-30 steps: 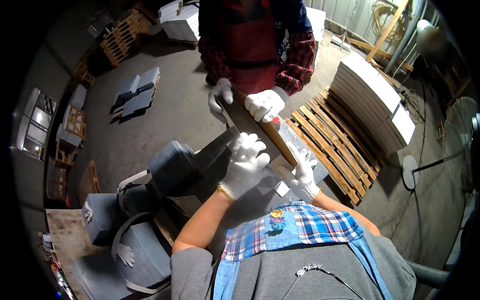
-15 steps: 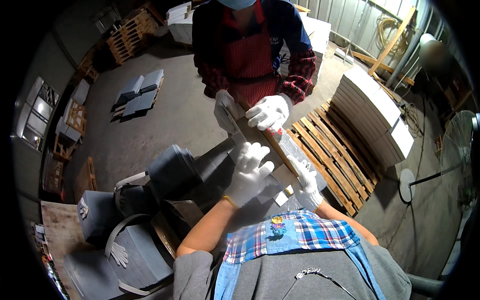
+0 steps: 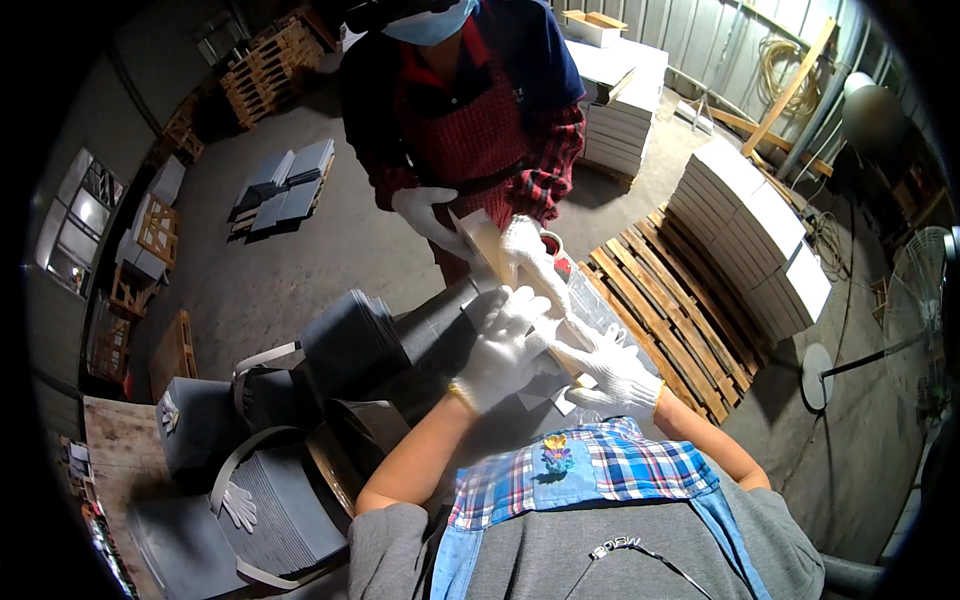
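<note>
My left hand [image 3: 498, 348], in a white knit glove, is closed against the near end of a thin cardboard box [image 3: 487, 246], fingers bent over its edge. To its right, my right hand [image 3: 612, 376], also gloved, has its fingers spread at the box's near right corner, thumb toward the left hand. A co-worker across from me has one gloved hand [image 3: 424, 214] at the box's far left side and the other [image 3: 530, 247] on its right edge. Pale flaps [image 3: 540, 388] stick out below my hands. Our hands hide much of the box.
Red tape roll [image 3: 553, 243] lies beside the co-worker's hand on the table. Stacks of grey sheets [image 3: 352, 335] stand at the left, with spare gloves [image 3: 239, 507] on one. At right are a wooden pallet [image 3: 665, 310], stacked white boxes [image 3: 745, 235] and a fan [image 3: 905, 310].
The co-worker has leaned back to the left, and their left hand has come down toward mine along the box. The box has tilted. My right hand has moved slightly right and its fingers have spread.
</note>
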The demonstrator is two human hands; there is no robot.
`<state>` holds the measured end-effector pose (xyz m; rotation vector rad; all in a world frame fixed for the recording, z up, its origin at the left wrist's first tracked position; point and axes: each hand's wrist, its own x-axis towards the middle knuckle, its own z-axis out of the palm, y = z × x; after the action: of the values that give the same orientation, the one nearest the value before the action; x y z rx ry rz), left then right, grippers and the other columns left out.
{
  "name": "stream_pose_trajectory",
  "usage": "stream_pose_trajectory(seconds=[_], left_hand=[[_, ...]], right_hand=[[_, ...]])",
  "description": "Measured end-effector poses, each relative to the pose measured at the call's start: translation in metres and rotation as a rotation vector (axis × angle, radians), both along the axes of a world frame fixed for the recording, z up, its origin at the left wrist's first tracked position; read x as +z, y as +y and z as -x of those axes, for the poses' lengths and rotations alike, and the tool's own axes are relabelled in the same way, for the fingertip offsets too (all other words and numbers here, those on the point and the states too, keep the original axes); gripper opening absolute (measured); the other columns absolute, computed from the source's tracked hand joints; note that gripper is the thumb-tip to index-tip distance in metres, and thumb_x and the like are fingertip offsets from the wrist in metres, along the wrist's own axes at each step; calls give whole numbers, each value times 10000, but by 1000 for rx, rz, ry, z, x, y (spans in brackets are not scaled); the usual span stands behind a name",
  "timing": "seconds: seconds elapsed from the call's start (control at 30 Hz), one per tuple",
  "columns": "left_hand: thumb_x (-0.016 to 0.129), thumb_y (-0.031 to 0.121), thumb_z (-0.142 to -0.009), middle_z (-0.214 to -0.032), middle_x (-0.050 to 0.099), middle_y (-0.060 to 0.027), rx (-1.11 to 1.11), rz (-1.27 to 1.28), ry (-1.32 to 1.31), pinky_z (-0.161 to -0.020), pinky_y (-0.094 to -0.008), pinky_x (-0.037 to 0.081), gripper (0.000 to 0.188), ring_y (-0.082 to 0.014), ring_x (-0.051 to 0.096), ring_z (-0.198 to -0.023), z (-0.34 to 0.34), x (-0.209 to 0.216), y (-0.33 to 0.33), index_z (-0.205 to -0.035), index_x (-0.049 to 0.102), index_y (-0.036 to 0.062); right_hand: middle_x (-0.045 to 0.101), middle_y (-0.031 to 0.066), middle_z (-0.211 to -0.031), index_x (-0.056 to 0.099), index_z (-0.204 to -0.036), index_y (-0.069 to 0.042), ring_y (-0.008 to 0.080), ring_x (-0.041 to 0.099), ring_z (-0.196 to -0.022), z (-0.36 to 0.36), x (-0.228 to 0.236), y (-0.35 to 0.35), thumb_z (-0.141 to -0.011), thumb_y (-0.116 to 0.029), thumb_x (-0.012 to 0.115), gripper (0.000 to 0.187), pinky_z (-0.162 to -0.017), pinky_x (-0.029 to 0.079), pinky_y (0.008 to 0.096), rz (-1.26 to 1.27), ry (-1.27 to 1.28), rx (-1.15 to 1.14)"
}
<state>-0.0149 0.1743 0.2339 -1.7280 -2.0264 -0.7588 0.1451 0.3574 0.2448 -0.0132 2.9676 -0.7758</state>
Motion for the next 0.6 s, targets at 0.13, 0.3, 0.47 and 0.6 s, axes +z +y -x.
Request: stream_pose_trajectory(seconds=[0.13, 0.3, 0.47, 0.6], left_hand=[[742, 395, -815, -1389, 551, -115, -96, 12, -55, -1196, -537, 278, 445, -376, 449, -1368, 12, -12, 9, -1180, 661, 154], [652, 285, -830, -1089, 639, -159, -155, -60, -36, -999, -528, 429, 283, -367, 598, -1052, 12, -1, 41, -1027, 672, 83], [646, 276, -820, -893, 659, -114, -159, -1, -115, -987, -515, 437, 190, -322, 633, -887, 11, -6, 48, -886, 685, 103], [657, 301, -850, -869, 657, -94, -161, 48, -201, -1055, -506, 396, 188, -322, 618, -983, 12, -4, 45, -830, 698, 118]], right_hand=[[265, 191, -1631, 343, -1559, -330, 665, 303, -1312, 0, -39, 0, -784, -542, 711, 884, -1042, -16, 833, 138, 112, -38], [202, 297, -1616, 157, -1603, -67, 515, -47, -1490, -10, -54, -26, -833, -504, 731, 1054, -1110, -163, 662, 383, 27, -367], [342, 232, -1575, 206, -1585, -24, 274, 330, -1462, -15, -81, -29, -988, -169, 621, 741, -1169, 282, 380, 636, 242, -553], [464, 198, -1504, 317, -1543, -5, 242, 464, -1381, -19, -76, -33, -1011, -91, 570, 595, -1117, 381, 348, 599, 304, -539]])
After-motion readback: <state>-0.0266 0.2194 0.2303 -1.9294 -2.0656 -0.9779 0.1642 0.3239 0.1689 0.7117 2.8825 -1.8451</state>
